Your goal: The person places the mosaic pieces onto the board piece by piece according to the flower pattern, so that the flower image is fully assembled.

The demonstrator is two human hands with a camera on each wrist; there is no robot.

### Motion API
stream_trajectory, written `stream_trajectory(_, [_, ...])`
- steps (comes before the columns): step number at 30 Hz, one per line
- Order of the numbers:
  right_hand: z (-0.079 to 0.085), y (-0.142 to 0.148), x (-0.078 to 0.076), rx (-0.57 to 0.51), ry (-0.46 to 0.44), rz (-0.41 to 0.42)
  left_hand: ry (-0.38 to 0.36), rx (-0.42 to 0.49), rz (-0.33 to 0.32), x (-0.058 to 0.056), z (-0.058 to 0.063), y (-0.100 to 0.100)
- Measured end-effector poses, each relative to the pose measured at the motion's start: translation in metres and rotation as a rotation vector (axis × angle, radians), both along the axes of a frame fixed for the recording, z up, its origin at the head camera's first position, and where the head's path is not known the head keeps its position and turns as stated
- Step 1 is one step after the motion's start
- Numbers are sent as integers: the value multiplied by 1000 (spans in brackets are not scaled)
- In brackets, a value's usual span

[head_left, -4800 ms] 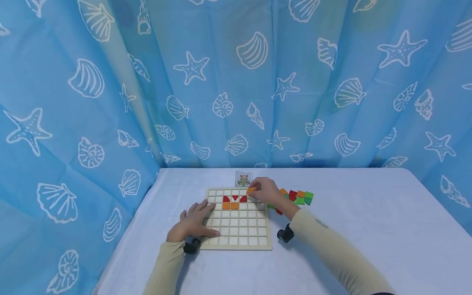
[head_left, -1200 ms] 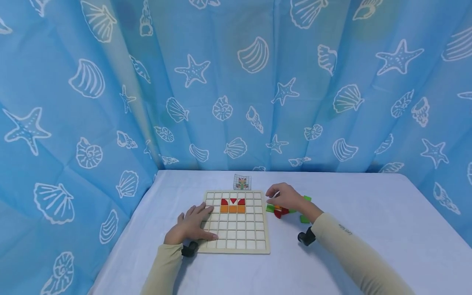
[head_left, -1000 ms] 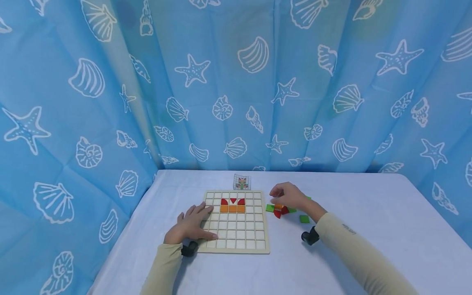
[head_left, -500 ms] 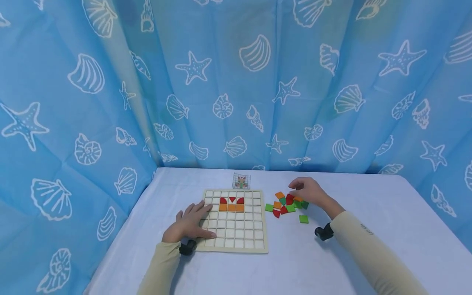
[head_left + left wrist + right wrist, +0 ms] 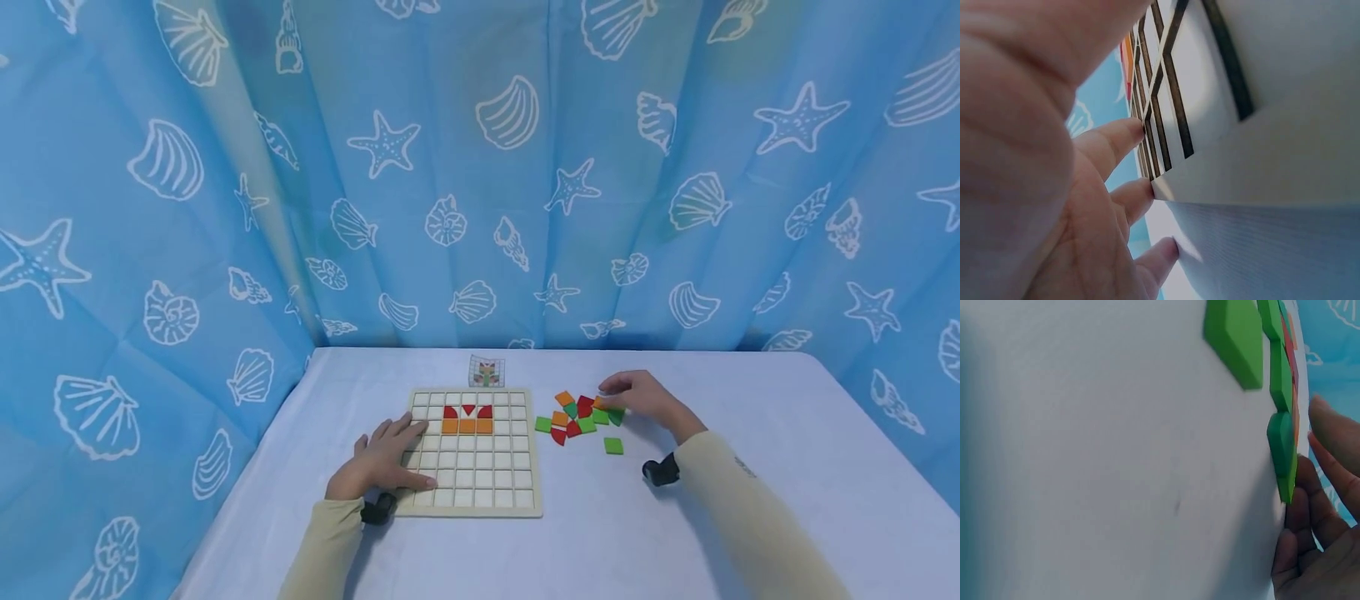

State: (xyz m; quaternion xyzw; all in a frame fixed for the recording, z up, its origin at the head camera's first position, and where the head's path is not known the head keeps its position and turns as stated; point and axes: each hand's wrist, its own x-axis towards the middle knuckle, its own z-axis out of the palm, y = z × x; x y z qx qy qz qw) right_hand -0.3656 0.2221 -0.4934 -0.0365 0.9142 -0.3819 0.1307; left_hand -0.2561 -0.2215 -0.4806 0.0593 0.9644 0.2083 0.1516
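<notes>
My left hand point(image 5: 378, 458) rests with fingers spread on the left side of a wooden grid board point(image 5: 465, 510); in the left wrist view its fingertips point(image 5: 1132, 128) touch the edge. On the board, three orange square tiles point(image 5: 467, 426) form a row, with red pieces point(image 5: 450, 412) above them. My right hand point(image 5: 645, 398) is at the right end of a loose heap of red, orange and green tiles point(image 5: 587, 426). In the right wrist view, its fingers point(image 5: 1300, 512) lie beside the green tiles point(image 5: 1282, 444), and the thumb point(image 5: 1335, 434) stands apart from them.
A small pattern card point(image 5: 487, 372) lies behind the board, showing a coloured grid design. One green square tile point(image 5: 613, 446) sits apart, in front of the heap. The white-covered table point(image 5: 600, 533) ends at a blue curtain point(image 5: 480, 167) with shell prints.
A third orange tile joined the row on the board. My right hand moved from the board's top right across to the right end of the heap, whose tiles are now spread. My left hand stayed.
</notes>
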Motion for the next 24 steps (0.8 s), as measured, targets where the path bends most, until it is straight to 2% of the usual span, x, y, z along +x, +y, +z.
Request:
stream_trajectory(7, [-2,-5,-4,32,-4,2,6,2,-10,1,0,-1])
stream_trajectory(15, [-2,-10,-6,22,-41,-46,15,-3,-17,1,1,-3])
stream_trajectory(24, [-3,-18,-10,98,-72,-48,11,-2,-10,2,-2,0])
